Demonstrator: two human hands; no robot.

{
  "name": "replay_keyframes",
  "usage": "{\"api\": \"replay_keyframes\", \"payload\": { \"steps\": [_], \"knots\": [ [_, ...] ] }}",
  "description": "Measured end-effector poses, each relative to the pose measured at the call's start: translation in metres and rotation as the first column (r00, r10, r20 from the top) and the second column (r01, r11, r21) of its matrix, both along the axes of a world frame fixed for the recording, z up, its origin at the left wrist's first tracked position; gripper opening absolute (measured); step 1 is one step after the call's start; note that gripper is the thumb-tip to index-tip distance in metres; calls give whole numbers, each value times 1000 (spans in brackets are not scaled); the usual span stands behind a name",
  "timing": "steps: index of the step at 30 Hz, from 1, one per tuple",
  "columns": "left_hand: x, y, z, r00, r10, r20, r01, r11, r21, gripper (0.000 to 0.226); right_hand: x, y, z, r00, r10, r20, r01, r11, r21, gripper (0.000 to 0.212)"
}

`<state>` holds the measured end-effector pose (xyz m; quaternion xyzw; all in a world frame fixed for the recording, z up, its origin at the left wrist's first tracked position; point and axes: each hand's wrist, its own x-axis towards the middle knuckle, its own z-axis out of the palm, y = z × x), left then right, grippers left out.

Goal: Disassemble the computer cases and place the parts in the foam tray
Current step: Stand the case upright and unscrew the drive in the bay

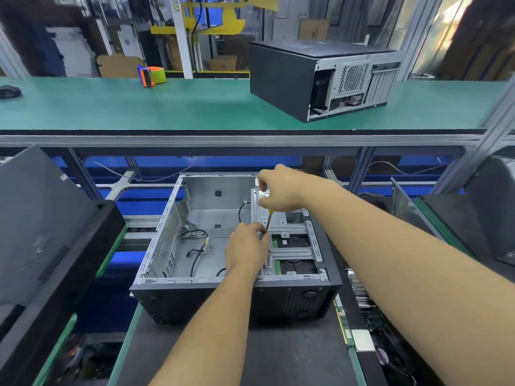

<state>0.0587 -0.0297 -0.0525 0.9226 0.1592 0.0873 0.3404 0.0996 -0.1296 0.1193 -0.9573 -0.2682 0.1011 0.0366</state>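
An open computer case [178,218] lies on its side in front of me, its inside mostly bare with a few loose black cables [196,260]. At its right side sits a metal drive cage [289,240] with green boards showing under it. My right hand [278,190] grips a screwdriver [269,220] with a yellow handle, the tip pointing down at the cage's left edge. My left hand [246,246] rests against that same edge, fingertips pinching around the screwdriver's tip. Whether a screw is there is hidden.
A second, closed computer case [281,76] stands on the green upper shelf [139,107], with a tape dispenser [152,75] further left. A black panel [41,218] leans at my left. Removed boards and parts [359,330] lie at my right. Another black case [490,207] sits far right.
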Motion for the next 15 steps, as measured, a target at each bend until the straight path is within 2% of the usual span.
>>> {"api": "replay_keyframes", "payload": {
  "steps": [2, 4, 6, 8, 10, 13, 15],
  "knots": [
    [0, 0, 1, 1000, -1, -4, 1, 1000, 1, 14, 2, 0, -1, 996, -51, 68, 55, 996, -64, 35],
    [0, 0, 0, 1000, 0, -6, 0, 1000, 4, 14, 2, 0, -3, 993, 7, 121, 5, 995, -98, 29],
    [0, 0, 0, 1000, 2, -1, -2, 1000, 8, 13, 2, 0, -3, 996, 45, 79, -41, 998, -51, 4],
    [-1, 0, 1, 1000, 4, 2, -4, 1000, 15, 13, 1, -2, -2, 998, 69, 4, -69, 998, 0, 19],
    [-1, 0, 1, 1000, 1, 3, -1, 1000, 22, 13, -1, -1, 0, 999, 47, -15, -47, 999, -4, 23],
    [-2, -1, 3, 1000, -7, 0, 7, 1000, 14, 14, -1, 2, -2, 997, -27, 76, 34, 996, -83, 32],
    [-2, -1, 3, 1000, -1, -5, 1, 1000, 16, 13, 0, 2, -4, 994, -4, 111, 13, 997, -83, 24]
  ]
}}
